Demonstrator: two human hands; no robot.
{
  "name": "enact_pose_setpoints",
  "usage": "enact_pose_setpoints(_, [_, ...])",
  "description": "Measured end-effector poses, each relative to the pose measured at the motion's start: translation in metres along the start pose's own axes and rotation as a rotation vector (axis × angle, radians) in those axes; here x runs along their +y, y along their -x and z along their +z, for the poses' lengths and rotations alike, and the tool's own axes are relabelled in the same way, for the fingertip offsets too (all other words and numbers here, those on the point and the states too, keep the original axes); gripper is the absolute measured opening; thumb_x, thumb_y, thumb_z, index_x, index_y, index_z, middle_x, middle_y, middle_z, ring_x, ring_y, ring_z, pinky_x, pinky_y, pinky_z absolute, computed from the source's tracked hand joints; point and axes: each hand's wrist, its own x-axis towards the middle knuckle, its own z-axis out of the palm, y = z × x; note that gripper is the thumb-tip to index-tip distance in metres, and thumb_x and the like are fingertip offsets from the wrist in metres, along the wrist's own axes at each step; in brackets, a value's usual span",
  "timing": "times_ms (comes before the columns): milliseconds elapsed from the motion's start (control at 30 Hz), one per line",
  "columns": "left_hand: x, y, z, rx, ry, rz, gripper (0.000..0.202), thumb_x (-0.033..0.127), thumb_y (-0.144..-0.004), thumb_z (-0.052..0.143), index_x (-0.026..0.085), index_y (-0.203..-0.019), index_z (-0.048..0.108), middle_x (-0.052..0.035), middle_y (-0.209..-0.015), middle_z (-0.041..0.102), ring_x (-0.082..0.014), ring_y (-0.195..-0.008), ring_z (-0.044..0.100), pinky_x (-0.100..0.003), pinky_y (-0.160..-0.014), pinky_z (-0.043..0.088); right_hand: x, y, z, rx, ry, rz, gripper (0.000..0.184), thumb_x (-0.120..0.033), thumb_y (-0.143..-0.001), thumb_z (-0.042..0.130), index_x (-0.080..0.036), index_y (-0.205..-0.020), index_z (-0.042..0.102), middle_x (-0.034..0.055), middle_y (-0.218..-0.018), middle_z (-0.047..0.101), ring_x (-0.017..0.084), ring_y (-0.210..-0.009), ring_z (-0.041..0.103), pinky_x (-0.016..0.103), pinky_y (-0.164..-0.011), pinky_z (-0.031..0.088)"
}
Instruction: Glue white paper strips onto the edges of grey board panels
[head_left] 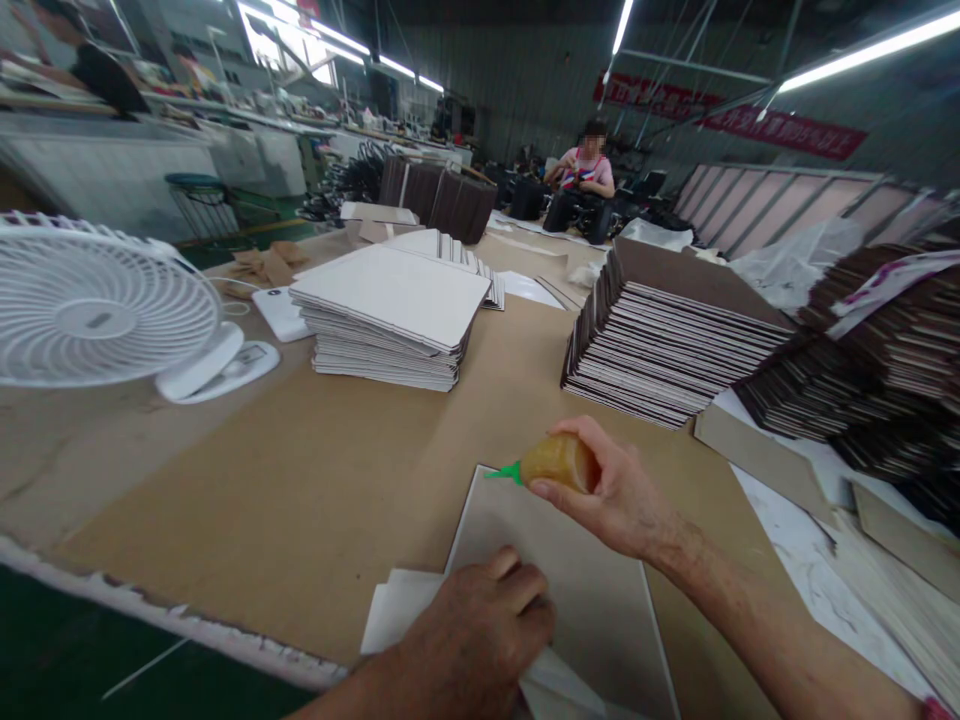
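Bottle (555, 462) in my right grip (619, 495), green nozzle (511, 472) left of it, at the far corner of the board (600, 605); oversqueezing could spill onto the brown desk cover (360, 480); white sheets (394, 602) by my left grip (484, 625) (can't tell if pinching) could slip if nudged

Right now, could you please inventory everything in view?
worktable: one, tan, foreground
panel: one, grey, front centre
squeeze bottle: one, amber, green nozzle, over panel
sheets: several, white, front
board stack: one large, white-topped, centre-left
second board stack: one, brown-topped, centre-right
board piles: several, dark brown, right
desk fan: one, white, left
banner: one, red, back
light tubes: several, white, overhead
co-workers: at least two, pink and black tops, background
left hand: one, bare, over sheets
right hand: one, bare, around bottle
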Motion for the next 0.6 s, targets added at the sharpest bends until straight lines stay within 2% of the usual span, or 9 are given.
enact_pose_setpoints(167, [0.000,0.000,0.001,-0.014,-0.014,0.010,0.010,0.023,-0.085,0.059,0.018,-0.091,0.052,-0.0028,-0.094,0.052,-0.0223,-0.087,0.046,-0.035,-0.072,0.047,-0.003,-0.006,-0.004,-0.021,0.018,-0.095,0.040,-0.043,-0.078,0.069,-0.024,-0.108,0.050,-0.0007,-0.091,0.062,0.018,-0.077,0.057,0.030,-0.067,0.042])
enact_pose_setpoints(600, [0.003,-0.002,-0.004,-0.057,-0.019,-0.022,0.009,0.018,-0.084,0.057,0.019,-0.092,0.051,-0.0029,-0.094,0.053,-0.0231,-0.088,0.046,-0.035,-0.072,0.048,-0.013,-0.019,-0.010,-0.108,0.070,-0.141,0.035,-0.044,-0.081,0.066,-0.024,-0.106,0.053,0.0012,-0.097,0.063,0.020,-0.082,0.058,0.031,-0.072,0.042])
